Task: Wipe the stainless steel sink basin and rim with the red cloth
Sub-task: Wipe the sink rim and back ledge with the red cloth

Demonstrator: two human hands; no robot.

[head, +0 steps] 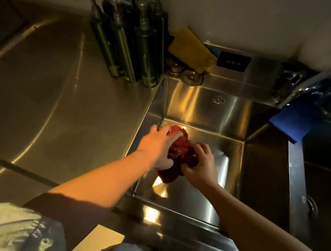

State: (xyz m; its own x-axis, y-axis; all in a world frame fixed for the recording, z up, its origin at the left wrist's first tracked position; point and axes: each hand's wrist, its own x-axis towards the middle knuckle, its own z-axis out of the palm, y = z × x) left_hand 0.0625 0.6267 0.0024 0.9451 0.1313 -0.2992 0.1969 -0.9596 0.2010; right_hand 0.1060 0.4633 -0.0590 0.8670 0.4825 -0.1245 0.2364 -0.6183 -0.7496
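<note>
**While Both Hands Held the Cloth**

As we looked down into the sink, we found the cloth bunched up over the basin's left side, caught between two hands. The left hand lay over its top, fingers curled round the red folds. The right hand gripped the other side, fingers closed on it. Whether the cloth touched the basin floor we could not tell (its lower edge hung below the hands). Pump bottles stood on the counter left of the sink, a yellow rag beside them. A blue rag hung by the tap.
</note>
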